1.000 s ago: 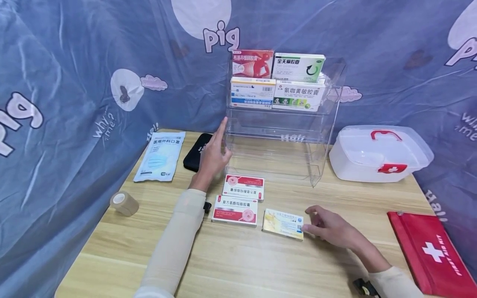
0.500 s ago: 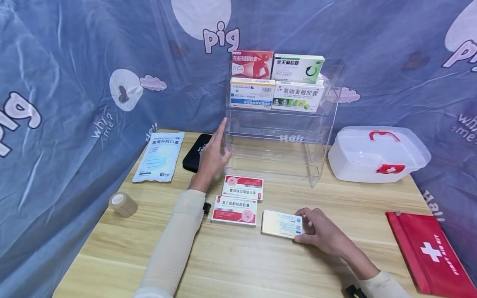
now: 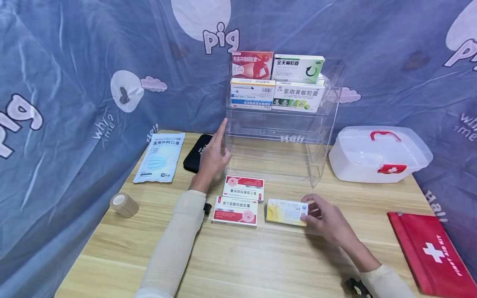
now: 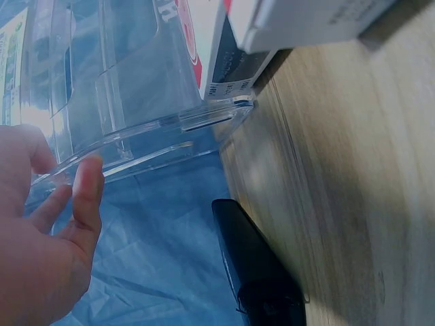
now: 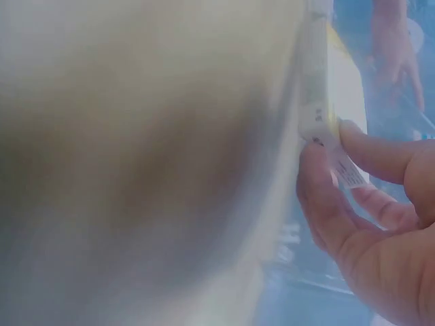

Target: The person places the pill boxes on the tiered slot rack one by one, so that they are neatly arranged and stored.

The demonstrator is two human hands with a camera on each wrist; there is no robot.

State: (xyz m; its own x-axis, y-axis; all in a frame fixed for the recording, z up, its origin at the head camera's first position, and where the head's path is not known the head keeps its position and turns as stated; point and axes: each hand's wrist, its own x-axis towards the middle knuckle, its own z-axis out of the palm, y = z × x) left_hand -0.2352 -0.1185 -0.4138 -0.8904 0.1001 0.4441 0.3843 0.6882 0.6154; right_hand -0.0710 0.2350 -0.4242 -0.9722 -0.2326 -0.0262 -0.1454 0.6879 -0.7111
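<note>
At the right end of a yellow-and-white medicine box (image 3: 286,212), my right hand (image 3: 329,219) pinches it between thumb and fingers. The box is tilted up off the table, and the right wrist view shows its narrow side (image 5: 316,81). My left hand (image 3: 213,155) rests with extended fingers against the left side of a clear acrylic display rack (image 3: 275,124). Seen from the left wrist, these fingers (image 4: 87,193) lie along the rack's edge. Two red-and-white medicine boxes, a nearer one (image 3: 234,211) and a farther one (image 3: 243,187), lie flat in front of the rack.
Upper tiers of the rack hold several medicine boxes, among them a green-and-white one (image 3: 298,68). Left are a mask packet (image 3: 159,157), a black case (image 3: 193,155) and a tan bandage roll (image 3: 124,205). Right are a white first-aid box (image 3: 380,155) and a red pouch (image 3: 428,252).
My right hand has closed on the yellow-and-white box and raised it off the table, slightly toward the rack. My left hand stays at the rack's side.
</note>
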